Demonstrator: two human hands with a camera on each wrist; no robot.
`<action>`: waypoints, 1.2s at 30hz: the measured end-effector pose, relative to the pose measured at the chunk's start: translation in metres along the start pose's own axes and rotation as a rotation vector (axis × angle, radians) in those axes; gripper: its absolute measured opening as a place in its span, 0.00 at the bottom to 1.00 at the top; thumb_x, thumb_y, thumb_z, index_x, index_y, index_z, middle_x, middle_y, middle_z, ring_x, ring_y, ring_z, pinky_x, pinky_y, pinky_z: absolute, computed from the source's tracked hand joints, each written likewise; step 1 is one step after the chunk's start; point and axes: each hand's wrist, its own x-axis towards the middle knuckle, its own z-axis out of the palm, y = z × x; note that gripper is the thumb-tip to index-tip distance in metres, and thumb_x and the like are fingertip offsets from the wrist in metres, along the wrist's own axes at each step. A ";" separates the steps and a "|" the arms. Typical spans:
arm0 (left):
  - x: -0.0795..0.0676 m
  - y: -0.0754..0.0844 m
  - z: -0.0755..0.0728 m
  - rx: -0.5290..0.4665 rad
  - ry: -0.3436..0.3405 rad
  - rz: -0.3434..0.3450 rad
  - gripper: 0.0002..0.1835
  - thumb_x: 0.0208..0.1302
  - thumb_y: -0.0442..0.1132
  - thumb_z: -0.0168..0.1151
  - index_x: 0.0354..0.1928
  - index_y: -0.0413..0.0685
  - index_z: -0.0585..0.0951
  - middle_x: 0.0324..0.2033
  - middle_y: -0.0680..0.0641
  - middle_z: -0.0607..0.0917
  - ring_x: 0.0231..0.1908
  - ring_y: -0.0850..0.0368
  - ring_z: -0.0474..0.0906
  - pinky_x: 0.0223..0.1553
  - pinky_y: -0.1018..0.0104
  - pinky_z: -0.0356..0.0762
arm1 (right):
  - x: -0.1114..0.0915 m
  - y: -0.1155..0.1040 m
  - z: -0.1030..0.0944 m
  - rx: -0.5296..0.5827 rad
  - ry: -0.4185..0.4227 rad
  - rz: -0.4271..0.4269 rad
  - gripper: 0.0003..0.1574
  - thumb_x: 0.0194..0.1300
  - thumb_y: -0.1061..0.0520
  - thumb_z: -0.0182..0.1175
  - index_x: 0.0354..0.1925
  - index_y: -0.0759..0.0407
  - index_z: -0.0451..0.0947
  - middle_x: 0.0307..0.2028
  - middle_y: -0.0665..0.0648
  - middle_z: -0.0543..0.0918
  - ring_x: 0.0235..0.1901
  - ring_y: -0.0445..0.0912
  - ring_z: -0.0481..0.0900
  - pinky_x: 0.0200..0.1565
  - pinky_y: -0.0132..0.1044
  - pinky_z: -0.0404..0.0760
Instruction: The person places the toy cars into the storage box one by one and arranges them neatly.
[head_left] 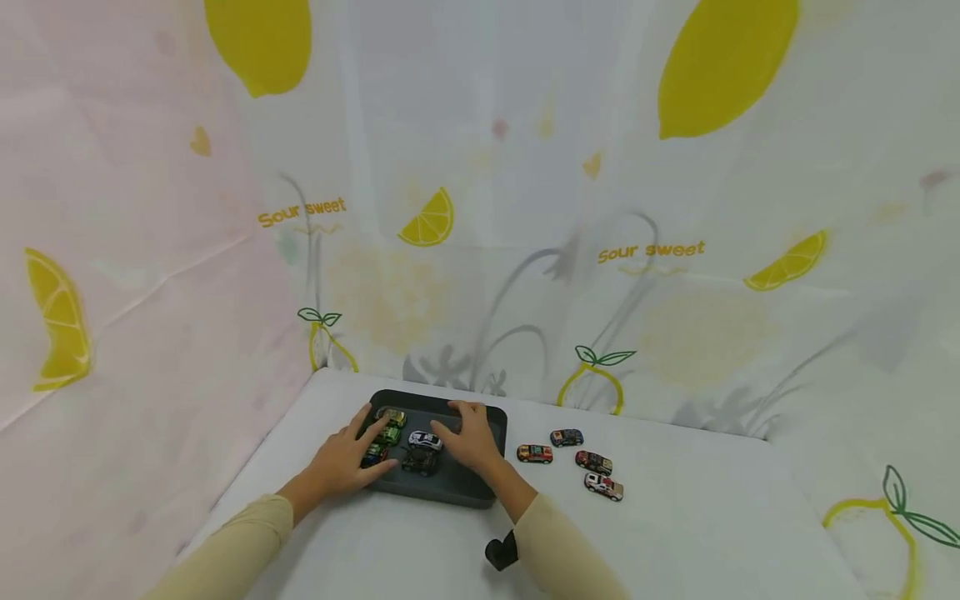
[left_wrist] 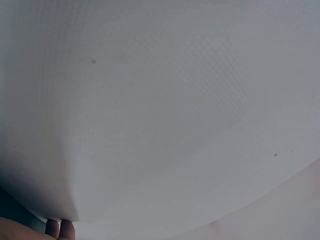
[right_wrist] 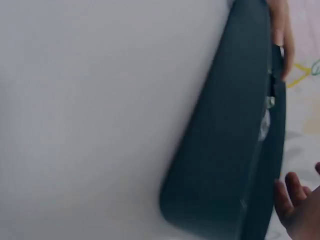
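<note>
A dark grey tray (head_left: 450, 493) lies on the white surface, holding several toy cars. My left hand (head_left: 341, 462) rests at its left side, fingers spread over a yellow toy car (head_left: 393, 414), a green toy car (head_left: 389, 435) and a blue-and-red toy car (head_left: 372, 456), partly hidden. Over the tray's right half is my right hand (head_left: 472, 435), its thumb near a white toy car (head_left: 425, 439). Below that car sits a black toy car (head_left: 420, 462). In the right wrist view, the right hand (right_wrist: 302, 210) has loosely bent fingers, and no held object shows.
Right of the tray lie an orange-red toy car (head_left: 535, 453), a blue toy car (head_left: 567, 437), a dark red toy car (head_left: 593, 462) and a white-and-red toy car (head_left: 603, 487). Lemon-printed cloth (head_left: 525, 292) hangs behind the white surface (head_left: 675, 533).
</note>
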 end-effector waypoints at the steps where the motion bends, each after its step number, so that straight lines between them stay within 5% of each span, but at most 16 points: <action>1: -0.002 0.001 0.000 -0.005 0.003 -0.001 0.44 0.61 0.65 0.61 0.74 0.51 0.65 0.73 0.31 0.59 0.53 0.25 0.75 0.46 0.33 0.75 | -0.002 -0.001 -0.005 -0.049 0.000 -0.028 0.40 0.68 0.37 0.58 0.70 0.56 0.66 0.65 0.67 0.63 0.51 0.54 0.78 0.49 0.51 0.78; 6: -0.004 0.005 -0.005 -0.019 0.017 0.017 0.43 0.61 0.64 0.63 0.73 0.49 0.66 0.72 0.30 0.60 0.52 0.25 0.76 0.44 0.34 0.76 | -0.012 0.015 -0.045 -0.347 0.022 -0.154 0.51 0.66 0.32 0.56 0.77 0.49 0.53 0.75 0.69 0.49 0.65 0.62 0.69 0.61 0.63 0.68; 12: -0.002 0.005 -0.007 -0.013 0.007 0.023 0.43 0.61 0.64 0.63 0.72 0.47 0.67 0.71 0.29 0.61 0.51 0.26 0.77 0.43 0.35 0.77 | -0.028 0.055 -0.090 -0.558 0.070 -0.092 0.54 0.64 0.28 0.54 0.78 0.47 0.50 0.77 0.68 0.41 0.72 0.68 0.56 0.68 0.66 0.54; 24: -0.003 0.004 -0.005 -0.026 0.002 0.006 0.43 0.62 0.64 0.62 0.73 0.48 0.67 0.72 0.30 0.60 0.52 0.26 0.76 0.44 0.35 0.76 | -0.062 0.117 -0.170 -0.651 0.125 0.104 0.53 0.66 0.28 0.52 0.78 0.51 0.50 0.77 0.71 0.38 0.71 0.72 0.54 0.67 0.71 0.45; 36: -0.001 0.000 -0.002 -0.020 0.022 0.019 0.43 0.62 0.63 0.62 0.73 0.48 0.66 0.72 0.29 0.59 0.51 0.25 0.76 0.44 0.34 0.76 | -0.091 0.145 -0.209 -0.712 0.119 0.190 0.54 0.67 0.28 0.51 0.78 0.54 0.49 0.76 0.73 0.38 0.69 0.74 0.55 0.66 0.73 0.44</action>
